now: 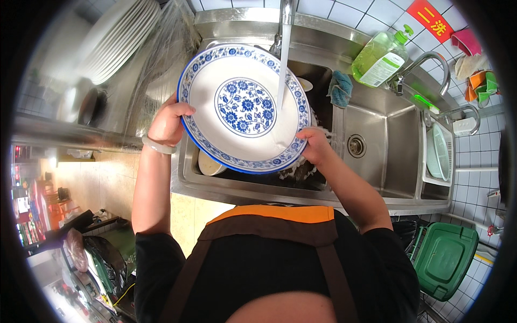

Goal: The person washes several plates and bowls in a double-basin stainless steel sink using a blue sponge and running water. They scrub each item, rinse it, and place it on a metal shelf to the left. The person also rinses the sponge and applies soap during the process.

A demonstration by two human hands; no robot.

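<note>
A large white plate [202, 87] with blue floral patterns is held over the left sink basin [188, 171], its inner face towards me. My left hand [167, 121] grips its left rim, thumb on the inner face. At the lower right rim, my right hand [317, 146] holds on with the thumb over the edge. From the faucet [287, 12] a stream of water [284, 64] falls onto the plate's right side, and some spills off beside my right hand. Below the plate, a white bowl [211, 164] shows partly in the basin; the plate hides most of the rest.
A blue cloth [340, 89] hangs over the divider beside the right basin [369, 161]. Behind it stands a green soap pump bottle [379, 58]. Stacked white plates [117, 40] stand at upper left behind plastic film. A green lidded bin [446, 260] is at lower right.
</note>
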